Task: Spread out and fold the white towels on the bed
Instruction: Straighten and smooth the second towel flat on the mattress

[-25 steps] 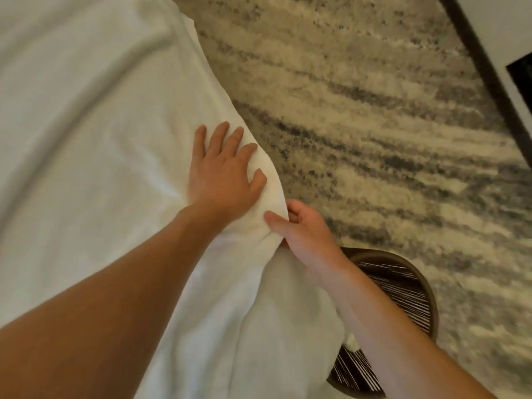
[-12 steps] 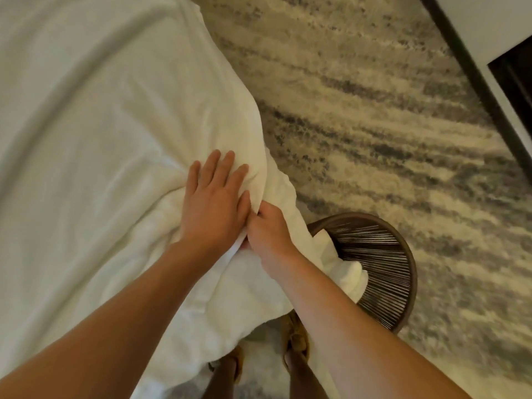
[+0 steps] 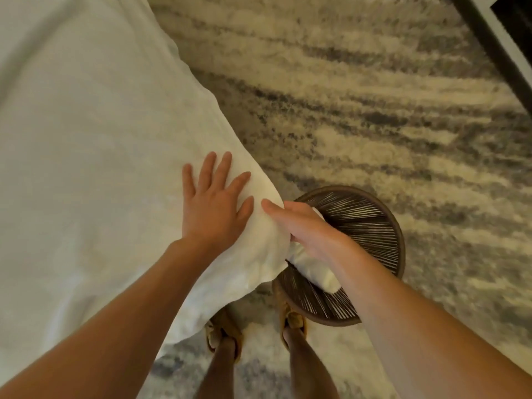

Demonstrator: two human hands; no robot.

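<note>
Spreading step: left hand (image 3: 214, 201) presses flat, fingers wide, on the towel (image 3: 115, 168); right hand (image 3: 302, 226) pinches its edge, which next needs pulling taut.

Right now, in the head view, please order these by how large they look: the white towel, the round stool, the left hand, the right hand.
1. white towel, covering most of the left side.
2. round stool, partly hidden by the right arm.
3. left hand and right hand: they look alike; the right one is partly tucked under cloth, so I do not rank them.
</note>
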